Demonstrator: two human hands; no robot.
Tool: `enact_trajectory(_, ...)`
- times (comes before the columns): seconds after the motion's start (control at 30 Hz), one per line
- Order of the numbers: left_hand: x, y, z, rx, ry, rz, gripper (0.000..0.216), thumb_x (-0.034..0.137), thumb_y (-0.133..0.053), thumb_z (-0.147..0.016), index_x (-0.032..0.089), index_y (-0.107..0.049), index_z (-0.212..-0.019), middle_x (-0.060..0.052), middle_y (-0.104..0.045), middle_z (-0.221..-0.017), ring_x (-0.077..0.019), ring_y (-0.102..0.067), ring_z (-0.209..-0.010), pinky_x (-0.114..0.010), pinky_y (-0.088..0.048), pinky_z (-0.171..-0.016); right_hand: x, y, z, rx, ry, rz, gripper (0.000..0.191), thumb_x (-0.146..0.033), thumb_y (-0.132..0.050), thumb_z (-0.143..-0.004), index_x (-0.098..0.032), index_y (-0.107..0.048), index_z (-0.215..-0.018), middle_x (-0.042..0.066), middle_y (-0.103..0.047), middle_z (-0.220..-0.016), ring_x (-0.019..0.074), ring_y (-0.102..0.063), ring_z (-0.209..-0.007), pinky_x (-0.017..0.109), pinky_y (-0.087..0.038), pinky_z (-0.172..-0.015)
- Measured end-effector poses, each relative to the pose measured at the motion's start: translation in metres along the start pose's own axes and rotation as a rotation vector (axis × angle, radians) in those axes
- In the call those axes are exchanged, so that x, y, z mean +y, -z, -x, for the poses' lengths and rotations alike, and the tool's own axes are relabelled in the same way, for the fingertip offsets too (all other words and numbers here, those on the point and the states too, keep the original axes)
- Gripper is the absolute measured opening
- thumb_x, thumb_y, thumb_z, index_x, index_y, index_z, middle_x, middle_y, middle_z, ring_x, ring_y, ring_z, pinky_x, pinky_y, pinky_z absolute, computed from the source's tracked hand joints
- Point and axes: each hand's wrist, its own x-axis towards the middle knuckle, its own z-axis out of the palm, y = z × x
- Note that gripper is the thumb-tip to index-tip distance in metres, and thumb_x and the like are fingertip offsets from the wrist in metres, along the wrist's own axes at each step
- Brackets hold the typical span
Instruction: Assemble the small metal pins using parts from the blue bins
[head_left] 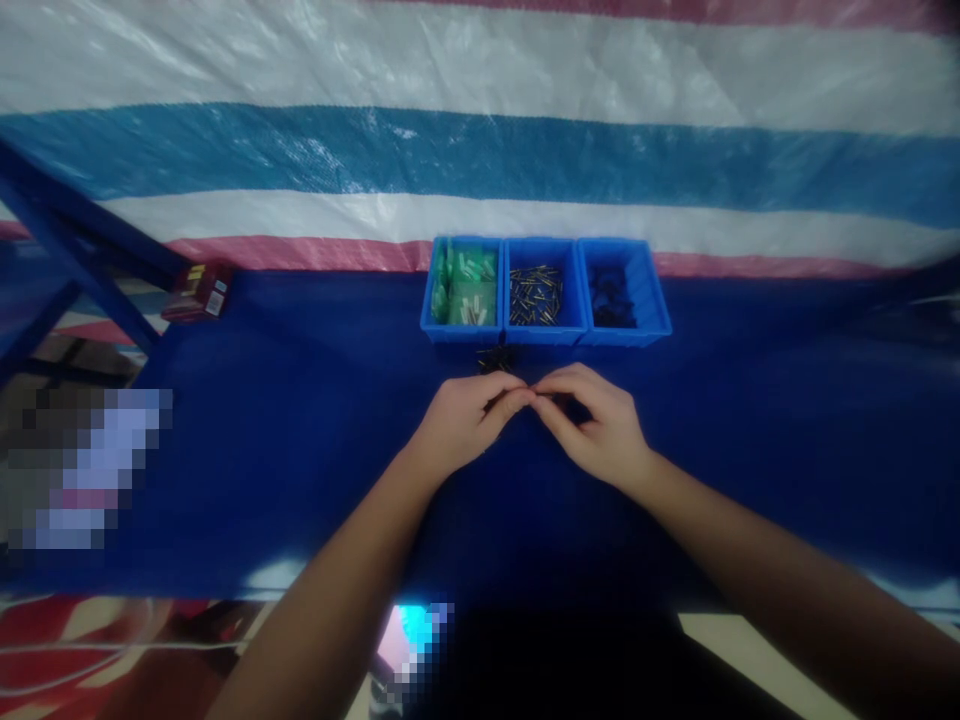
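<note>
My left hand (469,420) and my right hand (604,428) meet fingertip to fingertip above the blue tabletop. Each is closed in a pinch; a small dark piece may be between them, but the fingers cover it too much to name. Just beyond my left hand lies a little pile of dark, thin pieces (495,358). Behind it are three blue bins side by side: the left bin (461,335) has green plastic bags and white pieces, the middle bin (546,337) slim brass-and-dark pins, and the right bin (626,337) black parts.
A dark red box (199,291) with a label stands at the table's far left, near a blue metal frame (82,215). Striped plastic sheeting (480,150) hangs behind the blue table (300,430). A lit screen (411,635), partly blurred, shows below the front edge.
</note>
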Motion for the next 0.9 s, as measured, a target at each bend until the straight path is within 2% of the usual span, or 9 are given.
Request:
enact_trajectory(0.1,0.0013,0.0004,0.0009,-0.003,-0.004,0.005,0.02,0.034,-0.059,-0.099,0.019,-0.072,-0.094,0.001,-0.075,-0.081,-0.0089,-0.066,-0.065,-0.02,-0.049,-0.063,0.0001,0.0007,-0.0005,-0.01,-0.016,0.001,0.005,-0.018,-0.065,-0.094,-0.021,-0.067,-0.091,0.004,-0.071,-0.085,0.017,-0.066,-0.076,0.032,-0.054,-0.069)
enact_trajectory(0.3,0.0019,-0.0031,0.0027,0.061,-0.065,-0.008,0.02,0.033,-0.068,-0.094,0.022,-0.071,-0.111,0.005,-0.068,-0.069,-0.007,-0.059,-0.056,-0.018,-0.048,-0.061,0.0011,0.0026,-0.0016,-0.02,-0.05,-0.035,0.027,-0.02,-0.059,-0.098,-0.02,-0.065,-0.072,0.003,-0.067,-0.07,0.0155,-0.062,-0.068,0.032,-0.05,-0.067)
enact_trajectory(0.43,0.0017,-0.0044,0.0023,0.065,-0.09,-0.016,0.013,0.03,-0.067,-0.094,0.022,-0.073,-0.104,0.004,-0.068,-0.07,-0.0067,-0.06,-0.058,-0.017,-0.049,-0.063,0.0033,0.0018,-0.0007,-0.04,-0.072,-0.039,0.028,-0.022,-0.059,-0.099,-0.019,-0.065,-0.072,0.002,-0.067,-0.069,0.0148,-0.062,-0.068,0.031,-0.05,-0.067)
enact_trajectory(0.6,0.002,-0.0042,0.002,0.066,-0.086,-0.037,0.015,0.032,-0.071,-0.092,0.021,-0.073,-0.101,0.005,-0.067,-0.066,-0.0065,-0.059,-0.055,-0.017,-0.048,-0.061,0.0035,0.0003,-0.0002,-0.057,-0.072,-0.028,0.029,-0.024,-0.057,-0.1,-0.02,-0.065,-0.073,0.002,-0.068,-0.071,0.0149,-0.063,-0.068,0.031,-0.051,-0.067)
enact_trajectory(0.73,0.0016,-0.0038,0.0014,0.068,-0.037,-0.022,0.014,0.031,-0.068,-0.094,0.02,-0.074,-0.101,0.002,-0.074,-0.076,-0.008,-0.064,-0.06,-0.019,-0.051,-0.065,0.0015,-0.0003,0.0011,-0.002,-0.128,0.013,0.008,-0.026,-0.064,-0.096,-0.02,-0.069,-0.092,0.003,-0.072,-0.082,0.0151,-0.066,-0.071,0.03,-0.054,-0.066)
enact_trajectory(0.77,0.0014,-0.0036,0.0011,0.067,-0.022,-0.01,0.015,0.032,-0.068,-0.094,0.02,-0.074,-0.102,0.001,-0.075,-0.078,-0.0085,-0.065,-0.061,-0.019,-0.052,-0.066,0.001,-0.0005,0.0015,0.019,-0.142,0.004,0.008,-0.025,-0.065,-0.094,-0.021,-0.068,-0.101,0.003,-0.072,-0.086,0.0151,-0.068,-0.072,0.03,-0.055,-0.066)
enact_trajectory(0.83,0.0006,-0.0031,0.0006,0.063,0.007,0.024,0.016,0.032,-0.066,-0.095,0.02,-0.074,-0.102,0.0,-0.077,-0.084,-0.0098,-0.068,-0.066,-0.019,-0.053,-0.068,0.0,-0.0007,0.0021,0.037,-0.125,-0.031,0.022,-0.021,-0.067,-0.092,-0.022,-0.066,-0.114,0.004,-0.073,-0.093,0.0152,-0.07,-0.077,0.029,-0.057,-0.068)
enact_trajectory(0.9,-0.0001,-0.0026,0.0,0.055,0.025,0.059,0.017,0.032,-0.064,-0.097,0.02,-0.075,-0.103,-0.001,-0.078,-0.089,-0.0109,-0.07,-0.071,-0.02,-0.055,-0.07,-0.0005,-0.001,0.0021,0.024,-0.057,-0.044,0.026,-0.018,-0.067,-0.091,-0.022,-0.067,-0.117,0.004,-0.074,-0.096,0.0158,-0.07,-0.08,0.03,-0.058,-0.069)
